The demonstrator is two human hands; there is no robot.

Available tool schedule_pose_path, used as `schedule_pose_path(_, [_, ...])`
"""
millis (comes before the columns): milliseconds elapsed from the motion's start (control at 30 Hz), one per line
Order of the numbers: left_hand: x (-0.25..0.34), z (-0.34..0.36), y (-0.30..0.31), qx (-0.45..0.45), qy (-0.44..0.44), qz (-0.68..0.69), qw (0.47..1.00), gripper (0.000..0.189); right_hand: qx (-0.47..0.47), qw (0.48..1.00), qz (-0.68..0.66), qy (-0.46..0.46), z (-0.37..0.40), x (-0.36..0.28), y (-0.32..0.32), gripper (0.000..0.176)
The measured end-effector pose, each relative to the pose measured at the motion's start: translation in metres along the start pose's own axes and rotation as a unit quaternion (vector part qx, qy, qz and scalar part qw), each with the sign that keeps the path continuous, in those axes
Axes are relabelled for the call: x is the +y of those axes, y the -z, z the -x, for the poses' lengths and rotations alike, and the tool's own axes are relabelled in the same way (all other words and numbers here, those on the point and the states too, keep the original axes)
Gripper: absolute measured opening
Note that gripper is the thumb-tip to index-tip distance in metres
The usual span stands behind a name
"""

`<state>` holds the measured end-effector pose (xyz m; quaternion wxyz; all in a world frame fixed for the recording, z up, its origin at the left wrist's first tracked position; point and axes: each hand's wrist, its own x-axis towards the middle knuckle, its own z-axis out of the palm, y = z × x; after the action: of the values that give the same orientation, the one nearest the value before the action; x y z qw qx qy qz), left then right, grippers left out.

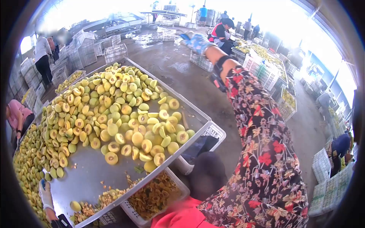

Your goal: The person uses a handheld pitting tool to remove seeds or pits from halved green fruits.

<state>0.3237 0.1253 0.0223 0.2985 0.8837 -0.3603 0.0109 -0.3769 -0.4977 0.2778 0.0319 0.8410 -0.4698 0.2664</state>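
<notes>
My right hand [197,42], in a blue patterned glove, is raised at the top centre, away from the metal table; its fingers point left and whether they hold anything is too small to tell. At the lower left, my left hand [46,193], in a white glove with a blue patch, rests over the metal table [91,167] beside the pile of halved yellow-green fruit [114,102]. Its fingers are partly hidden. Pits and scraps [108,197] lie near the table's front edge, with one fruit half [75,206] beside them.
Below the table edge stands a white crate [182,186] of brown scraps. Another white basket [218,133] is at the table's right corner. Workers sit and stand among crates around the hall, one in a red vest [218,32]. A person in pink [19,114] is at far left.
</notes>
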Motion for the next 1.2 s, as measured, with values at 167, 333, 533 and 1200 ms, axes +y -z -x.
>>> schedule_pose_path(167, [-0.051, -0.11, -0.051, 0.016, -0.043, 0.054, 0.998, 0.059, -0.056, 0.994, 0.091, -0.025, -0.085, -0.003, -0.121, 0.062])
schedule_pose_path(333, [-0.007, -0.142, -0.082, 0.086, -0.128, -0.169, 0.973, 0.049, -0.028, 0.985, -0.167, -0.02, -0.001, -0.091, -0.202, 0.055])
schedule_pose_path(533, [0.023, -0.256, -0.156, 0.102, -0.314, -0.26, 0.907, 0.053, -0.047, 0.976, -0.21, -0.018, 0.002, -0.129, -0.322, 0.055])
schedule_pose_path(1200, [0.155, -0.353, -0.194, -0.18, -0.23, -0.003, 0.956, 0.106, -0.277, 0.921, -0.015, 0.272, -0.207, -0.372, -0.437, 0.035])
